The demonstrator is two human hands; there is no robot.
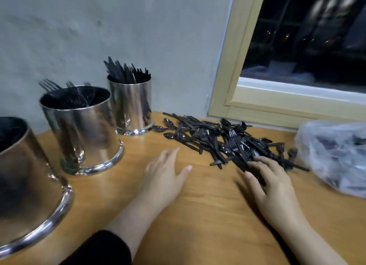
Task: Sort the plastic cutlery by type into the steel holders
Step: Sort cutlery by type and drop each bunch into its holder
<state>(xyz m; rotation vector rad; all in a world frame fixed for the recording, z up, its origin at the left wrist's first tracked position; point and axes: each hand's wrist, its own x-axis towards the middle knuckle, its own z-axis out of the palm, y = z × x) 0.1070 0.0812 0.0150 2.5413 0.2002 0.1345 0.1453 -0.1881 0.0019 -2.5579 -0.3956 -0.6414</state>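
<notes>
Our left hand (165,172): flat, fingers spread on table (198,215). Our right hand (271,187): pinching black cutlery (255,171) from pile (217,138). Three steel holders (83,126) alongside.

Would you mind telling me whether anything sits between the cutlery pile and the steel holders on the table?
Only the left hand, open and flat on the wooden table, lies between the pile of black plastic cutlery and the fork holder. The knife holder stands right beside the pile's left edge, nothing between. The right hand touches the pile.
</notes>
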